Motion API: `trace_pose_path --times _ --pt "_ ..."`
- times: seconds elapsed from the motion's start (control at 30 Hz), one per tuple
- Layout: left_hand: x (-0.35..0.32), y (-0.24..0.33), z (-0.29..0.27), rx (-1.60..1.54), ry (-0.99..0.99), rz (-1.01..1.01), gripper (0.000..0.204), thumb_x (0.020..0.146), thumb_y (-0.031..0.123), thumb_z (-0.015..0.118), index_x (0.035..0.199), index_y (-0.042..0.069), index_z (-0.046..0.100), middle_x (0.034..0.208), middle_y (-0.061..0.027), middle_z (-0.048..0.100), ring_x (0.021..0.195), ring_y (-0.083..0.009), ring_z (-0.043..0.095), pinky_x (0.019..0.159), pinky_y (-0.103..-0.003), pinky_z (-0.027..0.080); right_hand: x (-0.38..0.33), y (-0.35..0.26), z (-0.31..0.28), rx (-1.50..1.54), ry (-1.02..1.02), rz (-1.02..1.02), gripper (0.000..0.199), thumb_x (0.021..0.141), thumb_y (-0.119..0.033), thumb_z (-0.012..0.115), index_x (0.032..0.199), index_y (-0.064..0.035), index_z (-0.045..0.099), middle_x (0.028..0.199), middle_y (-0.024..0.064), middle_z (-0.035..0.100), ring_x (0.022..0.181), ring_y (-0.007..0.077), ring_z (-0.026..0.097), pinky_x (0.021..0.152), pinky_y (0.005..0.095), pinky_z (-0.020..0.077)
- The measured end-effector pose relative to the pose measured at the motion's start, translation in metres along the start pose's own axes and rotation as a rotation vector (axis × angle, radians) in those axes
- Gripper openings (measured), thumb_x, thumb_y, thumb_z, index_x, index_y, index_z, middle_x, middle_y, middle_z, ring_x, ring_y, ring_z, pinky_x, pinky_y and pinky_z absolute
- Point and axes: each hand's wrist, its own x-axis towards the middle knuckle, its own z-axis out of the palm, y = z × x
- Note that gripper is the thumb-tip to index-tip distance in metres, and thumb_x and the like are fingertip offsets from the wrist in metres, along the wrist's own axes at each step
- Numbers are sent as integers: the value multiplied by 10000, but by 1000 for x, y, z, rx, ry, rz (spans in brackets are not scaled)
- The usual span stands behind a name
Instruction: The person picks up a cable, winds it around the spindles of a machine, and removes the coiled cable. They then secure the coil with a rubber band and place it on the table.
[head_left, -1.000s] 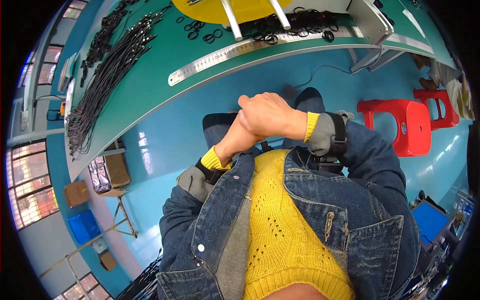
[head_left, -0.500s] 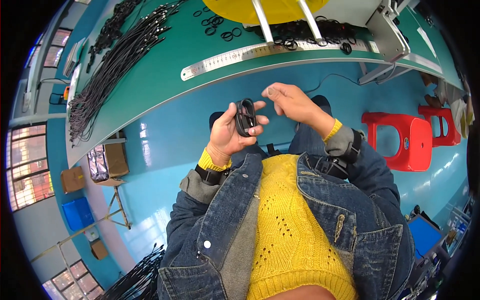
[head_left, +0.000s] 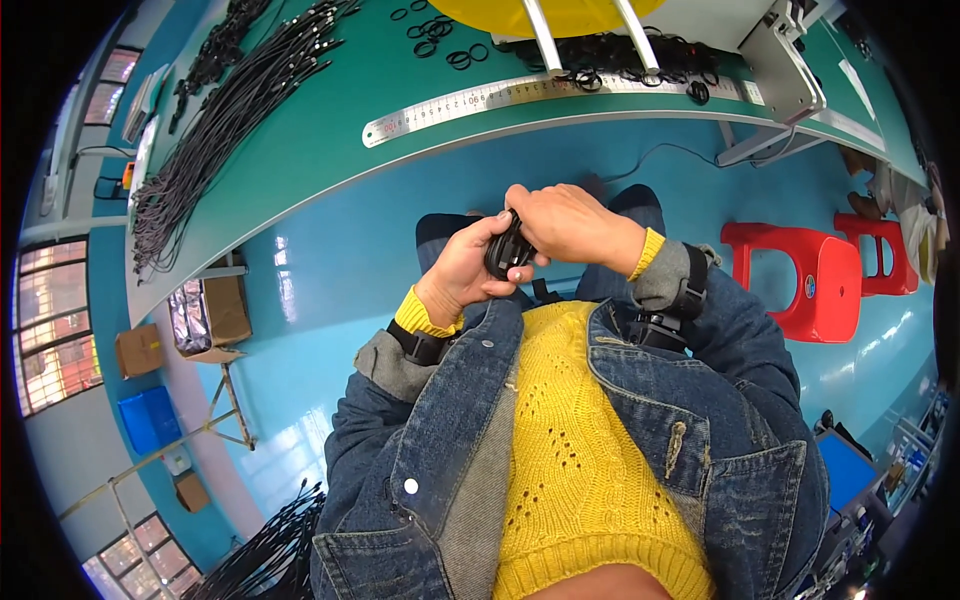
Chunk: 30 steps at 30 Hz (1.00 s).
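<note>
A coiled black cable [head_left: 508, 252] is held above my lap, in front of the table edge. My left hand [head_left: 463, 262] wraps round it from the left, thumb on top and fingertips showing at its lower right. From the right, my right hand [head_left: 572, 222] closes over the coil's upper end, its fingers pinched there. Whether the right fingers grip the cable itself or a band around it is hidden behind them.
On the green table [head_left: 300, 170] lie a long bundle of black cables [head_left: 225, 140], a steel ruler [head_left: 450, 106] and several black rings [head_left: 425, 47]. A metal stand [head_left: 785, 75] rises at the table's right. Red stools [head_left: 800, 280] stand at right, cardboard boxes [head_left: 225, 310] at left.
My right hand has moved left and down from beside the coil onto its upper end. The left hand keeps hold of the coil, which is now partly covered.
</note>
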Motion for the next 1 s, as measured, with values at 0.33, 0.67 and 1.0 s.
trace_pose_path --times 0.33,0.67,1.0 --pt "-3 3 0 306 54 -27 442 909 462 356 888 52 519 643 -89 546 377 -88 382 312 -158 255 -10 -5 9 -162 74 53 146 749 -112 508 803 19 474 612 156 595 595 336 597 515 422 448" --pt "-10 -3 2 69 -106 -35 249 855 294 473 910 54 505 720 -53 513 486 -64 383 362 -179 230 -10 3 11 -104 165 20 191 717 -88 559 795 13 416 604 177 565 581 366 566 499 441 427" --pt "-13 5 21 653 101 33 144 752 123 645 744 64 513 540 20 404 430 -46 325 382 -204 217 -9 3 39 173 291 185 147 731 -103 519 741 32 464 683 241 577 677 418 567 600 465 446"
